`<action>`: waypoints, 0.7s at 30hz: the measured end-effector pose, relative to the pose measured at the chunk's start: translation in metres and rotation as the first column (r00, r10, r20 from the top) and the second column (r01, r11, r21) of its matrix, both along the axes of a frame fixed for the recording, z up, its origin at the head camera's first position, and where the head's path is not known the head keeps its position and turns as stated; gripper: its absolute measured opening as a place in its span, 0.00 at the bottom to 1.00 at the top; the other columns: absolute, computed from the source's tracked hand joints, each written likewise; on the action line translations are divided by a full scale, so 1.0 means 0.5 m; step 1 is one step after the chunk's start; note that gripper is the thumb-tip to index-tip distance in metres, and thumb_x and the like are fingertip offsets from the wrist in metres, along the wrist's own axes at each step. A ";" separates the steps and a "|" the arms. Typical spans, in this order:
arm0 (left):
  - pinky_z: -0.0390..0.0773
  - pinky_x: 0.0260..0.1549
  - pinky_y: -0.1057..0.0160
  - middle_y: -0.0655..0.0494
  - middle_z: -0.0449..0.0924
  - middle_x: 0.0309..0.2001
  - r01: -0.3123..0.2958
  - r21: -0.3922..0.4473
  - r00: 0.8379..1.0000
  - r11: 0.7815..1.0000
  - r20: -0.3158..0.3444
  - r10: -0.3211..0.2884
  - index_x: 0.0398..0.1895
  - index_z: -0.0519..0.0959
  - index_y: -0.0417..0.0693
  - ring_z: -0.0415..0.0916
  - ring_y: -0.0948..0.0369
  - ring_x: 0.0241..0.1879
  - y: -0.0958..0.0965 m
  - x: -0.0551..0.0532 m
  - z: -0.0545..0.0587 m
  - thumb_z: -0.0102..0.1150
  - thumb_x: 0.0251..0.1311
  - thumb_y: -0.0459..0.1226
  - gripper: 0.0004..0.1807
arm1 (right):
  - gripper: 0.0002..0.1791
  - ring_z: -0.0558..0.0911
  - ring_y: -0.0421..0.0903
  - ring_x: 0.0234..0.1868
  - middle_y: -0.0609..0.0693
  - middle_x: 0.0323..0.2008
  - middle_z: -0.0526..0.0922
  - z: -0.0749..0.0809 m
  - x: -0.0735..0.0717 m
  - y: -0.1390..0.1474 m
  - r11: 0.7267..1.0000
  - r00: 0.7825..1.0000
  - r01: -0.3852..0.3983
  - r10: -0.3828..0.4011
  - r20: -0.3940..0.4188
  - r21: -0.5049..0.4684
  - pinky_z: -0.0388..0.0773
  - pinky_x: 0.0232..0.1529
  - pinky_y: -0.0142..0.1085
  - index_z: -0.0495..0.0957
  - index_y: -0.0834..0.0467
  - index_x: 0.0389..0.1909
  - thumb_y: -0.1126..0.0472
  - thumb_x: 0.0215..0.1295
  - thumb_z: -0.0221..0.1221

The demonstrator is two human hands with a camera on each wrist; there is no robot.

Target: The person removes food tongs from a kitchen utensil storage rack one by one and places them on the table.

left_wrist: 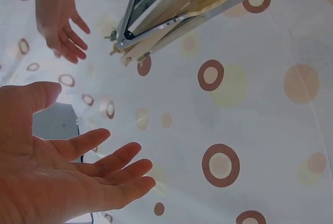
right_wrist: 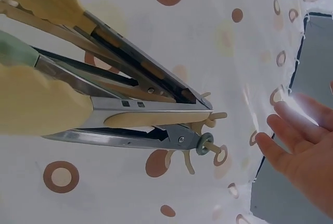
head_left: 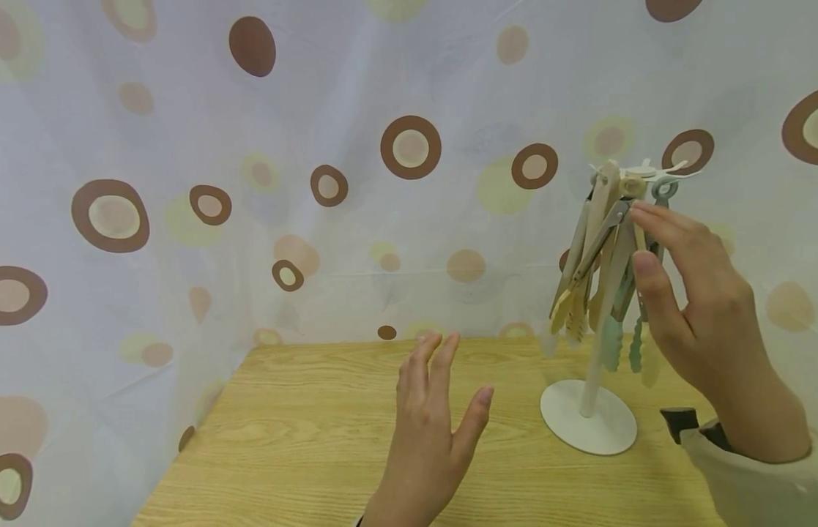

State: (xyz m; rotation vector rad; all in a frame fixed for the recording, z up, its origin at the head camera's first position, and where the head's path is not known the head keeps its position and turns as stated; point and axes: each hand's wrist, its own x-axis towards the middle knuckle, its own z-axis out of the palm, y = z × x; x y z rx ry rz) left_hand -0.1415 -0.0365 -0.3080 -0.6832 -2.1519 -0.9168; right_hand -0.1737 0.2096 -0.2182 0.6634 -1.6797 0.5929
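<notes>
A white utensil stand [head_left: 609, 432] has a round base and a hook ring at its top. From it hang several kitchen tongs, some with yellow tips [head_left: 560, 311] and some with teal tips [head_left: 611, 345], along with beige and grey utensils. My right hand [head_left: 712, 307] is raised beside the stand, fingers extended and thumb apart; in the head view its fingertips overlap the upper tongs. The right wrist view shows a gap between those fingers and the tongs [right_wrist: 119, 107]. Lower and left of the stand, my left hand [head_left: 425, 432] hovers over the table, fingers spread, holding nothing.
The wood-grain table [head_left: 303, 439] reaches back to a whitish curtain [head_left: 356, 73] printed with brown and yellow circles. This curtain also runs along the left side. A pale sleeve [head_left: 758, 479] covers the right forearm.
</notes>
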 end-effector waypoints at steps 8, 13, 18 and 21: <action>0.63 0.60 0.43 0.47 0.60 0.65 0.001 -0.006 1.000 1.000 0.021 -0.001 0.69 0.61 0.43 0.55 0.48 0.68 0.000 0.000 0.001 0.49 0.71 0.48 0.30 | 0.32 0.71 0.55 0.63 0.68 0.56 0.74 0.008 -0.016 0.015 1.000 0.999 0.025 -0.025 0.030 -0.001 0.59 0.66 0.31 0.72 0.72 0.57 0.45 0.76 0.43; 0.64 0.60 0.43 0.48 0.60 0.65 0.008 -0.011 0.999 1.000 0.046 -0.007 0.70 0.61 0.44 0.55 0.50 0.68 0.000 0.000 0.000 0.49 0.71 0.48 0.30 | 0.30 0.71 0.57 0.63 0.69 0.57 0.73 0.012 -0.023 0.020 0.999 0.999 0.029 -0.028 0.032 -0.017 0.59 0.66 0.32 0.72 0.73 0.56 0.48 0.76 0.43; 0.64 0.60 0.43 0.48 0.60 0.65 0.009 -0.009 0.999 1.000 0.053 -0.009 0.70 0.60 0.45 0.55 0.50 0.68 0.001 0.001 0.000 0.49 0.71 0.48 0.30 | 0.28 0.71 0.56 0.62 0.69 0.56 0.74 0.018 -0.036 0.032 0.999 0.999 0.031 -0.031 0.014 -0.032 0.60 0.65 0.31 0.73 0.72 0.56 0.50 0.76 0.43; 0.64 0.60 0.42 0.48 0.59 0.65 0.007 -0.010 0.998 1.000 0.056 -0.006 0.70 0.60 0.45 0.54 0.50 0.68 0.000 0.002 0.000 0.48 0.71 0.49 0.30 | 0.28 0.71 0.58 0.62 0.69 0.56 0.74 0.021 -0.045 0.040 0.999 0.999 0.040 -0.039 0.026 -0.032 0.59 0.65 0.31 0.73 0.72 0.56 0.49 0.77 0.43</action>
